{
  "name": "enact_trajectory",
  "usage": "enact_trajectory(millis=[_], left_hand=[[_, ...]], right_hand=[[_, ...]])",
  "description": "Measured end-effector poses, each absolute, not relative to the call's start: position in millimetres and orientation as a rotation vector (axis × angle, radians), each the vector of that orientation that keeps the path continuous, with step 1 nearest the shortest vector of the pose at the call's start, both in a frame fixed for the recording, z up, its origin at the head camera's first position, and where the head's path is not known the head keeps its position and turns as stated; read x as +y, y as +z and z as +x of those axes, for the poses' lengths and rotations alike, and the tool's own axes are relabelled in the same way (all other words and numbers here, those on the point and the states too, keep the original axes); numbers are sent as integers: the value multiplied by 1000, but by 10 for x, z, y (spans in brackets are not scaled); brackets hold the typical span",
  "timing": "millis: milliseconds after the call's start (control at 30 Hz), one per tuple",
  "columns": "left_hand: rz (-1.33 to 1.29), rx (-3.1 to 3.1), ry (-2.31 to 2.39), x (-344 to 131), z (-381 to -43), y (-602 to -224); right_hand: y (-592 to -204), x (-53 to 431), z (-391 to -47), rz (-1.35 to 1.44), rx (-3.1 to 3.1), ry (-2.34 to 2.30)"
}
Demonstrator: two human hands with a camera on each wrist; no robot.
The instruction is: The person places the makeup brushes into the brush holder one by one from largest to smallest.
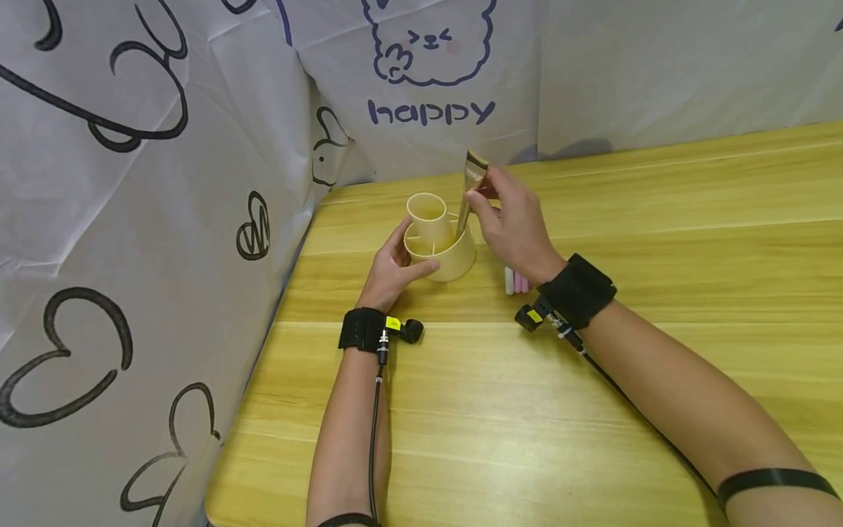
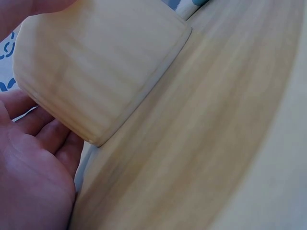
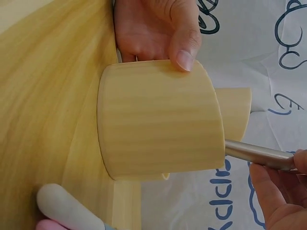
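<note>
A cream round pen holder (image 1: 454,260) stands upright on the table, with divided compartments and a raised cup at its back left. My left hand (image 1: 387,274) holds it from the left, thumb on the near side and fingers around the far side. In the right wrist view the left thumb (image 3: 186,52) presses on its wall near the rim. My right hand (image 1: 516,223) pinches a long, slim, shiny metal piece (image 1: 466,197); its exact kind is unclear. The lower end of that piece is inside the right compartment, hidden by the rim.
White and pink marker-like sticks (image 1: 516,281) lie on the wooden table (image 1: 494,424) under the right wrist. White sheets with black and blue drawings (image 1: 421,139) hang behind and along the left. Each wrist wears a black strap with a small camera and a cable.
</note>
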State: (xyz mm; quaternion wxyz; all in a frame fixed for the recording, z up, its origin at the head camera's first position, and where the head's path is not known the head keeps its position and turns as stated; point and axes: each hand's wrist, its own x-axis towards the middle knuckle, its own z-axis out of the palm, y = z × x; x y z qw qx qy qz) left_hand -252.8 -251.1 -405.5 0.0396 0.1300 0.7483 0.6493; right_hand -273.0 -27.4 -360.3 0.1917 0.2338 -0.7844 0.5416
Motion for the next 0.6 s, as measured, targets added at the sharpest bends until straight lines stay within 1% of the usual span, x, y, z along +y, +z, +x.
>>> enact_trajectory(millis=[400, 600], left_hand=[[387, 2300, 1982, -2515, -2525, -4054], [384, 2300, 1985, -2550, -2597, -4165]], right_hand=[[-3637, -285, -2736, 669, -2216, 1489], [-3650, -290, -2734, 665, -2225, 1486]])
